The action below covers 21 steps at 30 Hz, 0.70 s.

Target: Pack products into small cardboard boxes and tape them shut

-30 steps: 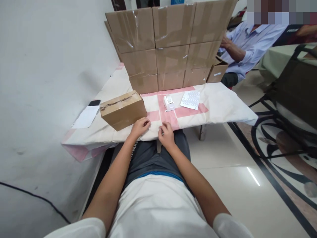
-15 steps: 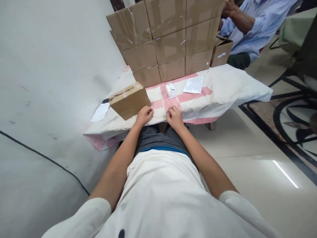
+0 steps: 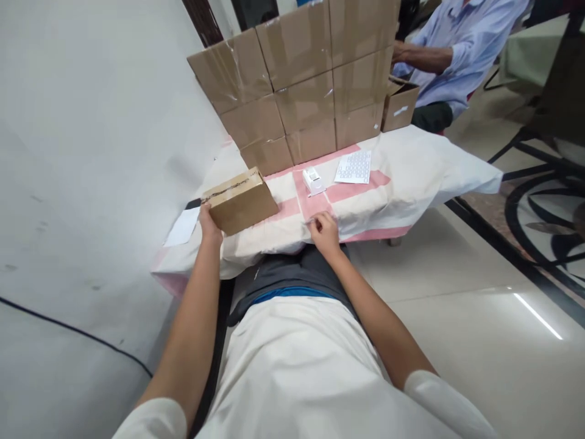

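Touching the left end of the brown carton (image 3: 244, 210), the left hand (image 3: 211, 225) is much nearer to it than the right hand (image 3: 325, 233). The carton sits toward the near left corner of the table (image 3: 425, 163), its long axis slanting to the near edge, right end closer to the far edge; from the left hand it therefore reaches rightward and away. That hand's fingers are partly hidden, so I cannot tell whether they grip. The right hand is at the near edge, fingers loosely curled; whether they pinch anything I cannot tell. Beyond it lie a small white device (image 3: 313, 182) and a printed sheet (image 3: 353, 167). Stacked boxes (image 3: 304, 100) stand along the far edge.
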Available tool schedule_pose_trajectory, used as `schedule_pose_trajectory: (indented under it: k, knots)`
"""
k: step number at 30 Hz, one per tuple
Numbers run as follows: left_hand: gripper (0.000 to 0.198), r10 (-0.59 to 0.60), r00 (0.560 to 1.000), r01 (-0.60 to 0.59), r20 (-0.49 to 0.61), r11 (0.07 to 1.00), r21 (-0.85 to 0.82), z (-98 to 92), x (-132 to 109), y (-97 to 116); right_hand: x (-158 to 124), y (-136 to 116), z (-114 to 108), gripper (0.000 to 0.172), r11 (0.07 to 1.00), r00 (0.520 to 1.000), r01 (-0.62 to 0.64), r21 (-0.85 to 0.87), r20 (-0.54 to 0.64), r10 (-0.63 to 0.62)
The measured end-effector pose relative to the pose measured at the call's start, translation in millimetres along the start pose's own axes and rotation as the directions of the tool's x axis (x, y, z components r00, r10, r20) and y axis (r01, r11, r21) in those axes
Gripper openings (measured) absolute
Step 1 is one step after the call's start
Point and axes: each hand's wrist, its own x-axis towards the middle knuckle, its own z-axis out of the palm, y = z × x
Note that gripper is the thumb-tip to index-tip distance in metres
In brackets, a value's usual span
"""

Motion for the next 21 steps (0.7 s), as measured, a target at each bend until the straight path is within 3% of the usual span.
schedule_pose_trajectory:
  k: [6,11,16,21]
  knots:
    - [0.053,-0.083,0.99,0.107,0.115,0.97,-0.22,8.7,-10,-12,-3,-6,-15,0.017,0.993,0.997,-0.079,0.09,0.015,0.078]
    - [0.052,-0.043,0.982,0.109,0.185,0.925,-0.364,22.8,-35,-15,-1,-31,-8,0.024,0.96,0.987,-0.161,0.228,0.042,0.156]
    - [0.057,-0.017,0.971,0.111,0.237,0.915,-0.389,26.5,-42,-15,5,-56,4,0.021,0.913,0.981,-0.193,0.36,0.066,0.181]
    - [0.055,-0.053,0.962,0.155,0.267,0.913,-0.378,24.5,-40,-15,9,-65,1,0.02,0.853,0.977,-0.211,0.478,0.063,0.206]
